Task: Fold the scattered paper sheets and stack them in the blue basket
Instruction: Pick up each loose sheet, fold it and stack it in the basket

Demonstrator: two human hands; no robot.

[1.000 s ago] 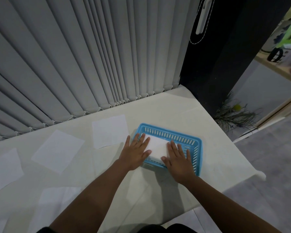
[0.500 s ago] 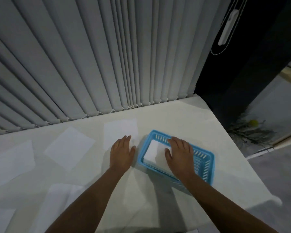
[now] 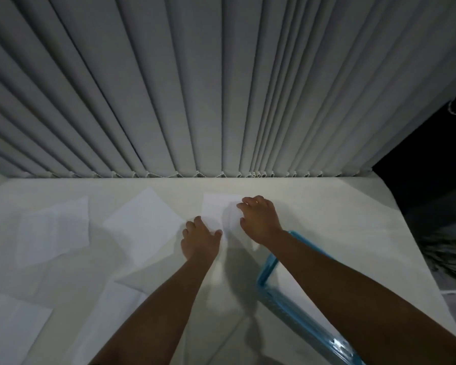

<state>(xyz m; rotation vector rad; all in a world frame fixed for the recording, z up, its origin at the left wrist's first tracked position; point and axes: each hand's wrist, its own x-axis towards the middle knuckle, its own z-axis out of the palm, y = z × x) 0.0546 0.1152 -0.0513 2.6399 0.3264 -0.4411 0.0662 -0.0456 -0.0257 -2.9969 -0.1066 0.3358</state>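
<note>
A white paper sheet [image 3: 217, 209] lies flat near the table's far edge. My left hand [image 3: 199, 239] rests on its near left corner, fingers spread. My right hand [image 3: 258, 219] is over its right side, fingers curled down onto the paper. Neither hand has lifted it. The blue basket [image 3: 270, 264] sits at the lower right, mostly hidden under my right forearm; only its rim and near wall show. Another sheet [image 3: 142, 227] lies just left of my left hand.
More white sheets are scattered at the left [image 3: 54, 233] and lower left [image 3: 8, 327], with one [image 3: 108, 320] under my left forearm. Grey vertical blinds [image 3: 221, 88] hang along the table's far edge. The table's right edge [image 3: 416, 259] drops to the floor.
Both hands left the basket and moved away to the left, onto the sheet beside it. The view swung left, so the basket now sits at the lower right.
</note>
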